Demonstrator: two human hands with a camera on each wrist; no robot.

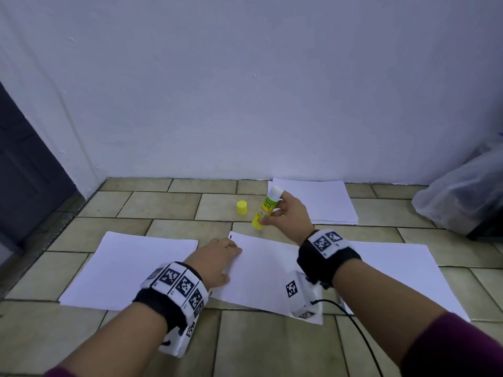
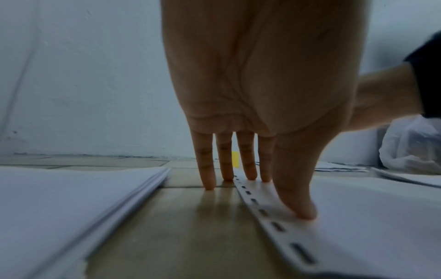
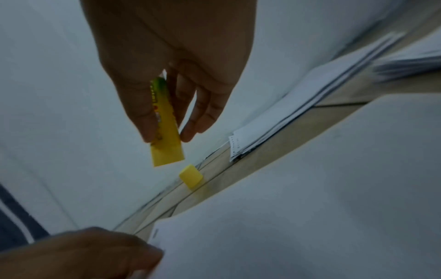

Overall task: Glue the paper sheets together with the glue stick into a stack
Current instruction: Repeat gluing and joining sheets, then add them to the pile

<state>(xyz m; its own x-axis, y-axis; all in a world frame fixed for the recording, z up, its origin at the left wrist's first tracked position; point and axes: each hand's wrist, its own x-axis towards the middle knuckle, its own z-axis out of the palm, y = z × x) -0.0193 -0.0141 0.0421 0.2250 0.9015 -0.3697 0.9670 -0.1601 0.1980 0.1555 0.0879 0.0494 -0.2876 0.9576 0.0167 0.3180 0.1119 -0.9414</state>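
Right hand (image 1: 285,210): fingers and thumb wrapped round the glue stick (image 1: 265,209), which is held off the floor (image 1: 168,205), tilted, white glue end up and yellow base down.
Cap (image 1: 242,207): off, standing on a tile just left of the stick (so the glue looks ready to use).
Left hand (image 1: 217,259): fingers straight, grasping nothing; thumb and some fingertips press the punched left edge of the middle sheet (image 1: 266,268), the others touch bare tile, probably to stop the sheet sliding under the glue.
Left pile (image 1: 128,268): several sheets lying beside it, apart.
Right sheet (image 1: 394,268): flat, partly under the right forearm.
Far pile (image 1: 321,202): by the wall, likely the supply or the stack; I cannot tell which.
Bag (image 1: 460,197): clear plastic, far right.
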